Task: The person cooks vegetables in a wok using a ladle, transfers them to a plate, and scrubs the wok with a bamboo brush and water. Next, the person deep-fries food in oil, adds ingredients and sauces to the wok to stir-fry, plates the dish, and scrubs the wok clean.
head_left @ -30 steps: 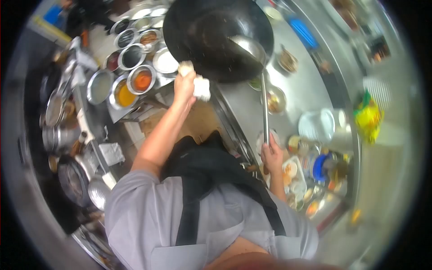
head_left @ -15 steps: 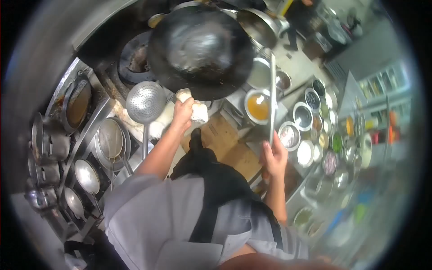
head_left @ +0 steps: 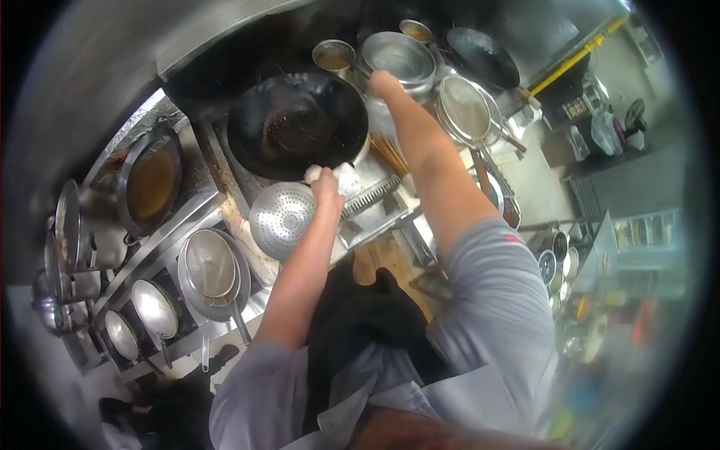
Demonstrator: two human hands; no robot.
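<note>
A large black wok (head_left: 296,124) sits tilted toward me on the stove. My left hand (head_left: 327,191) is closed around a white cloth (head_left: 346,180) at the wok's near rim. At the back of the stove, my right hand (head_left: 385,85) is stretched out to the near rim of a metal pot (head_left: 401,56) of clear liquid. It looks closed, but its fingers and whatever they hold are hidden from me. Beside my left forearm lies a round perforated skimmer (head_left: 283,220).
A small pot (head_left: 334,56) stands behind the wok. Mesh strainers (head_left: 465,109) are at the right; another strainer (head_left: 210,262) rests on a pan at the left. A pan of brown liquid (head_left: 152,182) and several ladles line the left side. Bamboo sticks (head_left: 388,154) lie between my arms.
The wok has come down from its raised, tipped position onto the stove, with my left hand still at its rim. My right hand has swung from the right, where it held a long-handled utensil, to the back pot.
</note>
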